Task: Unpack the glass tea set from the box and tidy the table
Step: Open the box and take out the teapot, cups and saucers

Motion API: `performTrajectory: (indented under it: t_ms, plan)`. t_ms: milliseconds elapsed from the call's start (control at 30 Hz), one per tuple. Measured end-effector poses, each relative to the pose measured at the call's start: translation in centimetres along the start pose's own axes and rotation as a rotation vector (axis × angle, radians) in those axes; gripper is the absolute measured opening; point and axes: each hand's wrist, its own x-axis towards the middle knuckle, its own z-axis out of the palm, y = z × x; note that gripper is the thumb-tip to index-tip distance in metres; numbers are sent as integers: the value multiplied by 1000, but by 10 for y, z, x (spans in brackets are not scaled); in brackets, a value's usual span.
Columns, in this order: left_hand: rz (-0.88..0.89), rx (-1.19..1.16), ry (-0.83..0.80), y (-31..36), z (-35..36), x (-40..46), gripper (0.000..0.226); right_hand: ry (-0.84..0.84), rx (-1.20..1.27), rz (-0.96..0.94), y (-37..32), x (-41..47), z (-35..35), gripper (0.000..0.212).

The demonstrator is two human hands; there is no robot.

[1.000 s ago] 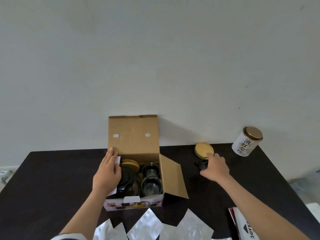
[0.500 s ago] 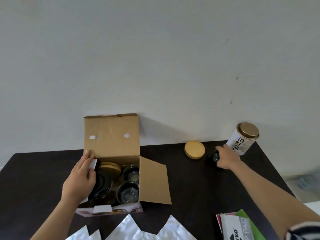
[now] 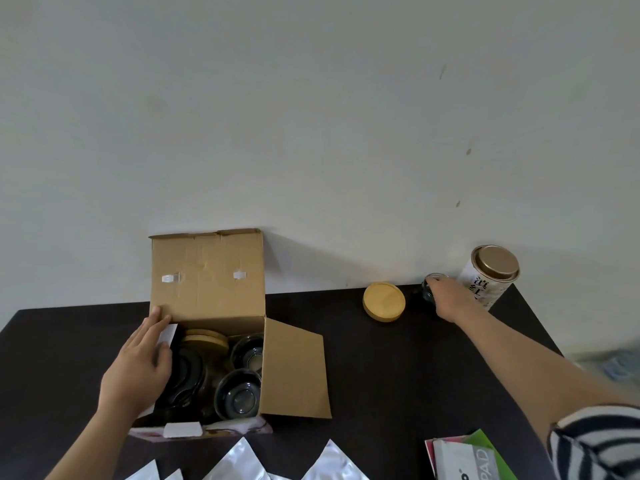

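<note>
Item 1: cardboard box (image 3: 207, 289), open, standing on the dark worktop (image 3: 381, 368) with its lid flap upright against the wall; I take it as the landmark.
Item 2: inside the box I count two glass cups (image 3: 238, 396) on its right side, a dark round glass piece (image 3: 187, 379) on its left, and wooden lids (image 3: 206, 337) at the back.
Item 3: left hand (image 3: 138, 368), fingers straight, resting flat on the box's left edge over a white flap (image 3: 168, 336).
Item 4: right hand (image 3: 450, 301), well right of the box near the far edge, fingers curled round a small glass cup (image 3: 429, 291) that stands on the worktop.
Item 5: loose wooden lid (image 3: 383, 301), between the box and that cup.
Item 6: tea tin (image 3: 491, 275), just beyond the right hand.
Item 7: silver foil packets (image 3: 239, 462), in front of the box.
Item 8: printed pads (image 3: 464, 459), front right of the box.
</note>
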Motion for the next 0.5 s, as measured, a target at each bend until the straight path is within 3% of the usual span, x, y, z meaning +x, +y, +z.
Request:
performTrajectory:
  t_ms: [267,500]
  plan:
    - [-1,-5,0,0,0,1,48,99,-93,66,-16,-18,-4,46]
    - [3,-29,-3,3,-2,0,46,198,486,-292,-128,-92,-38,44]
